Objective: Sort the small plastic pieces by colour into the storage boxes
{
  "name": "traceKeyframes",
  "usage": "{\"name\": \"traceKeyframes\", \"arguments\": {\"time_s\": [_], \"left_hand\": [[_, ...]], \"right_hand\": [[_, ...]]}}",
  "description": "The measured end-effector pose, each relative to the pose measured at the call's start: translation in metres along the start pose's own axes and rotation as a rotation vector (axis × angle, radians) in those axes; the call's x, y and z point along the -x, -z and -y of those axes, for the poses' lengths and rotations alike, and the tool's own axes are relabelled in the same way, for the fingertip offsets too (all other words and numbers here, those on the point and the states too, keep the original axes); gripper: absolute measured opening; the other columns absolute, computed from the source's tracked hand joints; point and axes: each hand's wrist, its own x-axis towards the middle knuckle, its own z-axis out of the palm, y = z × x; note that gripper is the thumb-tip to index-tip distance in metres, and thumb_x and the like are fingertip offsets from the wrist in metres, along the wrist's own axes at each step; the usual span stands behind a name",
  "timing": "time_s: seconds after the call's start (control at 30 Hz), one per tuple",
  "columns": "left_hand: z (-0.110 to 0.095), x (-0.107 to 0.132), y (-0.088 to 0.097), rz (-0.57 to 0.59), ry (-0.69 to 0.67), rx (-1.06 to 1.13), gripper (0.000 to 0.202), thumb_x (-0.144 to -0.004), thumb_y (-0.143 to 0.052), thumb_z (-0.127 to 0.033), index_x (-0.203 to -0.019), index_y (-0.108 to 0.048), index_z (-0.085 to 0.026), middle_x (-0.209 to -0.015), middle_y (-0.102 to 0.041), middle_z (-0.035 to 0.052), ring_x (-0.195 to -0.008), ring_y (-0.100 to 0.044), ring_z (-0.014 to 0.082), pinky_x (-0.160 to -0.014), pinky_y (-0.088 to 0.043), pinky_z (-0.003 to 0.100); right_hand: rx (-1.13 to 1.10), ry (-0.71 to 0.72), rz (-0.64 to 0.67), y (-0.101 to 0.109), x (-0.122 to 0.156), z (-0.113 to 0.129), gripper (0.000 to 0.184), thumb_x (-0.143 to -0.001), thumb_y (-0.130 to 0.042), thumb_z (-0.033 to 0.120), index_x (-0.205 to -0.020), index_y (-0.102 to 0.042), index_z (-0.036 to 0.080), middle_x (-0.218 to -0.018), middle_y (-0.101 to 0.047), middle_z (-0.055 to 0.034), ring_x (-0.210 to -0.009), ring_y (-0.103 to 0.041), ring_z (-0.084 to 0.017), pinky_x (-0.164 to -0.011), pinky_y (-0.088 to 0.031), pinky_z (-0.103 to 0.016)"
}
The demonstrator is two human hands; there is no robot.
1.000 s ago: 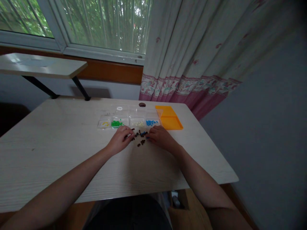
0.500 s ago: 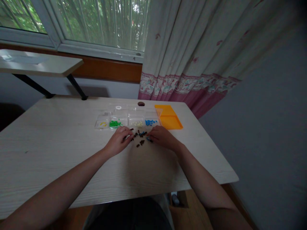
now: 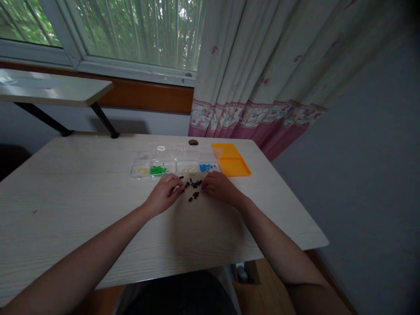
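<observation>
Both of my hands rest on a pale wooden table (image 3: pixel 82 205), either side of a small pile of dark beads (image 3: pixel 193 189). My left hand (image 3: pixel 164 194) lies palm down with its fingers curled, the fingertips touching the left edge of the pile. My right hand (image 3: pixel 220 187) is curled too, and its fingertips pinch a small blue bead (image 3: pixel 203 188) at the pile's right edge. Just beyond the hands stands a clear compartment box (image 3: pixel 170 162) holding yellow (image 3: pixel 141 171), green (image 3: pixel 158 169), whitish (image 3: pixel 189 169) and blue beads (image 3: pixel 207 166).
An orange tray (image 3: pixel 232 165) lies at the right of the clear box. A round cable hole (image 3: pixel 193 142) sits near the table's far edge. Behind are a window, a flowered curtain (image 3: pixel 262 87) and a second table top (image 3: pixel 49 89) at the left.
My right hand has drawn slightly left toward the pile, fingertips closing on a blue bead. The left hand has barely moved. The view shifted a little.
</observation>
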Motion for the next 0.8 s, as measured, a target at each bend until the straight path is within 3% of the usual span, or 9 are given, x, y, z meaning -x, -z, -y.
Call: {"name": "traceKeyframes", "arguments": {"time_s": [0.1, 0.2, 0.3, 0.4, 0.57, 0.8], "left_hand": [[0.001, 0.000, 0.000, -0.003, 0.002, 0.008, 0.017, -0.094, -0.051, -0.028, -0.090, -0.063, -0.018, -0.094, -0.060, 0.0068, -0.095, -0.053, 0.0212, -0.087, -0.042, 0.037], [0.001, 0.000, 0.001, 0.001, 0.008, 0.014, 0.017, -0.094, -0.050, -0.028, -0.091, -0.064, -0.018, -0.095, -0.060, 0.0070, -0.095, -0.053, 0.0214, -0.088, -0.042, 0.038], [0.000, 0.000, 0.002, -0.002, 0.010, 0.015, 0.018, -0.095, -0.050, -0.029, -0.090, -0.064, -0.018, -0.095, -0.060, 0.0072, -0.095, -0.053, 0.0214, -0.088, -0.042, 0.038], [-0.001, 0.000, 0.002, -0.006, 0.002, 0.012, 0.018, -0.095, -0.050, -0.029, -0.089, -0.063, -0.018, -0.095, -0.060, 0.0073, -0.094, -0.053, 0.0212, -0.088, -0.042, 0.039], [0.001, 0.000, 0.000, -0.027, -0.010, 0.001, 0.019, -0.095, -0.050, -0.029, -0.091, -0.064, -0.018, -0.094, -0.060, 0.0075, -0.093, -0.053, 0.0210, -0.086, -0.043, 0.038], [0.002, 0.000, 0.000, -0.029, 0.003, -0.012, 0.021, -0.096, -0.048, -0.030, -0.092, -0.066, -0.019, -0.096, -0.060, 0.0075, -0.095, -0.053, 0.0214, -0.087, -0.043, 0.038]], "right_hand": [[-0.067, -0.006, -0.050, -0.001, -0.003, 0.001, 0.007, -0.079, -0.072, 0.015, -0.084, -0.069, 0.019, -0.087, -0.065, -0.0045, -0.087, -0.058, -0.020, -0.078, -0.041, -0.031], [-0.138, -0.074, -0.222, -0.001, -0.004, -0.002, 0.005, -0.082, -0.073, 0.025, -0.082, -0.069, 0.021, -0.087, -0.066, -0.0031, -0.088, -0.058, -0.020, -0.083, -0.041, -0.033], [-0.096, -0.240, -0.462, -0.001, -0.003, -0.013, 0.015, -0.086, -0.069, 0.037, -0.082, -0.069, 0.023, -0.090, -0.067, -0.0038, -0.093, -0.058, -0.022, -0.088, -0.039, -0.037], [0.002, -0.421, -0.624, -0.004, 0.000, -0.028, 0.024, -0.089, -0.063, 0.044, -0.083, -0.070, 0.022, -0.092, -0.067, -0.0057, -0.095, -0.056, -0.024, -0.090, -0.037, -0.040], [0.065, -0.577, -0.678, -0.012, 0.002, -0.039, 0.031, -0.089, -0.058, 0.049, -0.085, -0.072, 0.022, -0.096, -0.065, -0.0073, -0.099, -0.051, -0.026, -0.092, -0.035, -0.042], [0.099, -0.579, -0.657, -0.018, -0.003, -0.030, 0.030, -0.092, -0.055, 0.046, -0.087, -0.074, 0.023, -0.098, -0.064, -0.0069, -0.099, -0.049, -0.026, -0.091, -0.034, -0.041]]}}
